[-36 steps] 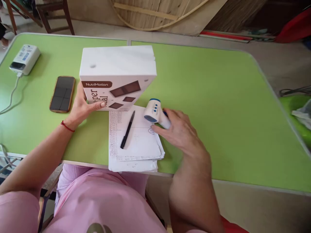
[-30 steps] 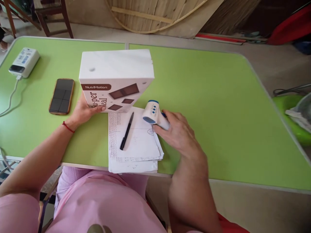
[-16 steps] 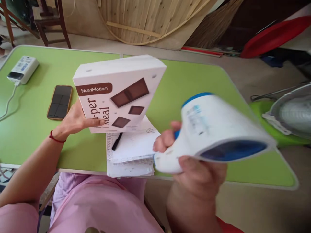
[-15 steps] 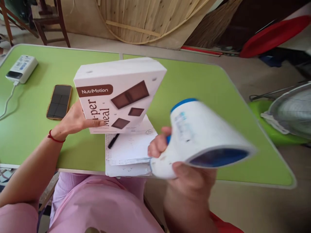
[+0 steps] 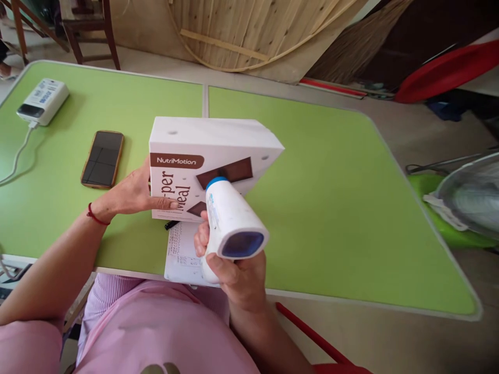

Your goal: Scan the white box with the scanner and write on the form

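My right hand (image 5: 234,272) grips a white handheld scanner with blue trim (image 5: 232,223), its blue-rimmed head pointed at the front of a white NutriMotion meal box (image 5: 202,156). My left hand (image 5: 132,195) holds the box's left side, keeping it upright and tilted on the green table (image 5: 351,208). Under the box and the scanner lies a stack of printed papers (image 5: 181,254). Just the tip of a black pen (image 5: 169,225) shows at the box's lower edge.
A dark phone (image 5: 102,158) lies left of the box. A white power bank (image 5: 42,100) with a cable sits at the far left corner. A fan on a green base (image 5: 460,200) stands off the table's right side. Wooden chairs stand behind the table.
My right hand picked the scanner up off the papers, swung it close to the camera and now aims it at the box. My left hand tilted the box and shifted it right.
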Demonstrator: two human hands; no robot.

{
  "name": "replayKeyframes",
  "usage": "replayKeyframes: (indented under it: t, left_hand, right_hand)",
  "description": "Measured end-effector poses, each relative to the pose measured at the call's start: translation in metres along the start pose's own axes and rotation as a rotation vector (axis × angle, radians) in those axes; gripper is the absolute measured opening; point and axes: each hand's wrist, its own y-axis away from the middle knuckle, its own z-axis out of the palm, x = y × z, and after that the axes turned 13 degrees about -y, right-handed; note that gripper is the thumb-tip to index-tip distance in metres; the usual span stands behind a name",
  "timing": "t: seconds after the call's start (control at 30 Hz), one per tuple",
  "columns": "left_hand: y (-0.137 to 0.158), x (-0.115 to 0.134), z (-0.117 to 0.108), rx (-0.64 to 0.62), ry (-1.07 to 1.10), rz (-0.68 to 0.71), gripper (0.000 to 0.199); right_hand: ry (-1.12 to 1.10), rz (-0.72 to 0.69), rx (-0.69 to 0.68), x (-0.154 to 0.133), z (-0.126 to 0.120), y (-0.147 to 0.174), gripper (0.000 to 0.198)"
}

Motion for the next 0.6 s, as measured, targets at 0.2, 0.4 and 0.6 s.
replayKeyframes:
  t: [0.2,0.4,0.6]
  left_hand:
    - [-0.001,-0.003,-0.003,-0.001,0.003,0.016,0.053]
    - [-0.002,-0.004,-0.003,-0.017,0.021,0.014,0.053]
    - [-0.003,-0.004,-0.003,-0.034,0.051,0.034,0.056]
  right_hand:
    - [0.003,-0.003,0.002,0.014,-0.004,-0.012,0.027]
    - [0.018,-0.008,0.019,0.017,-0.004,-0.012,0.023]
    - [0.050,0.001,0.051,0.018,-0.003,-0.011,0.019]
